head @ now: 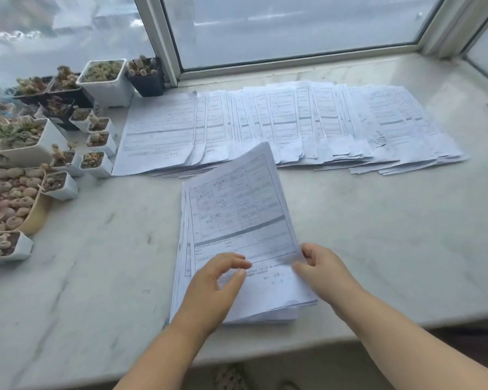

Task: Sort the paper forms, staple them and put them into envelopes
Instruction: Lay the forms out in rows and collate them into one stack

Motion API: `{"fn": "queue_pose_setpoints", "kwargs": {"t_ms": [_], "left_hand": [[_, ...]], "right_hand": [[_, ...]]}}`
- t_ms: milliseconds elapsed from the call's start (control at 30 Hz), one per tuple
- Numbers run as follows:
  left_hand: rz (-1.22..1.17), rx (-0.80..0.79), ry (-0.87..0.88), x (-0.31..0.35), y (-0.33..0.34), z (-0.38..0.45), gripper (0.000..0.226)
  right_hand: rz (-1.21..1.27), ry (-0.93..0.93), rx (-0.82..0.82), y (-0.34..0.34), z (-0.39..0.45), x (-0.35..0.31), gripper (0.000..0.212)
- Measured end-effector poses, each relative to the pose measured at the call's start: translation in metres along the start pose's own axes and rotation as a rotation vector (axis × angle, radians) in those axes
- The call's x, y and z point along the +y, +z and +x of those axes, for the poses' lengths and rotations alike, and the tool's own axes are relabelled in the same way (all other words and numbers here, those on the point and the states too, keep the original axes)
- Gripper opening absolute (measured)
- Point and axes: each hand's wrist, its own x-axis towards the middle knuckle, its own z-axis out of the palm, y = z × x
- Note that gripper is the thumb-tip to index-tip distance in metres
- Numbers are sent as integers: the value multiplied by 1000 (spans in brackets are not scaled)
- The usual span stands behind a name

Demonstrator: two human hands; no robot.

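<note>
Near stack of white printed paper forms (237, 249) lies on the pale marbled stone counter (378, 235), at its front edge, toward the person. This stack is the landmark.

Left hand (212, 288) rests on the stack's lower left part, fingers loosely bent over the sheets, apparently pressing rather than gripping; nothing seen pinched.

Right hand (321, 266) at the stack's lower right corner. Thumb and fingertips clamped on the edge of the top sheet (243, 204), whose far end rises off the pile, curling up.

Beyond the stack: a long row of fanned, overlapping white forms (293, 125) spread across the counter below the window frame (293, 60). Left of the stack, well apart: a cluster of small white and black square pots with succulents (68, 116).

No stapler or envelopes in view.

Judgement: sorting stage, early in the task; the top sheet is being peeled off for placing in the far row.

To do it well:
- Keep the left palm weighting the pile so lower sheets do not drag along.
- Check at the pinched corner that only one sheet has come up; thin paper clings.
- Lift from the corner and let the sheet roll free, not crease.
- Read the header before choosing its place in the row.
- Lay it squared to its group so the sets can be stapled cleanly later.
</note>
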Motion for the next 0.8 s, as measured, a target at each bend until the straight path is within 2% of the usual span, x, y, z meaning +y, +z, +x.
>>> {"fn": "queue_pose_setpoints", "kwargs": {"t_ms": [100, 233, 367, 567, 800], "left_hand": [[-77, 156, 130, 23, -23, 27, 16], [-116, 245, 203, 33, -46, 77, 18], [-65, 251, 175, 18, -62, 127, 20], [159, 174, 203, -3, -78, 195, 26], [440, 176, 257, -6, -62, 259, 35]], "right_hand": [[190, -35, 129, -35, 5, -18, 12], [579, -41, 323, -77, 46, -57, 22], [877, 29, 381, -91, 97, -105, 25], [1092, 150, 294, -70, 163, -150, 21], [1189, 137, 158, -41, 217, -175, 23]]}}
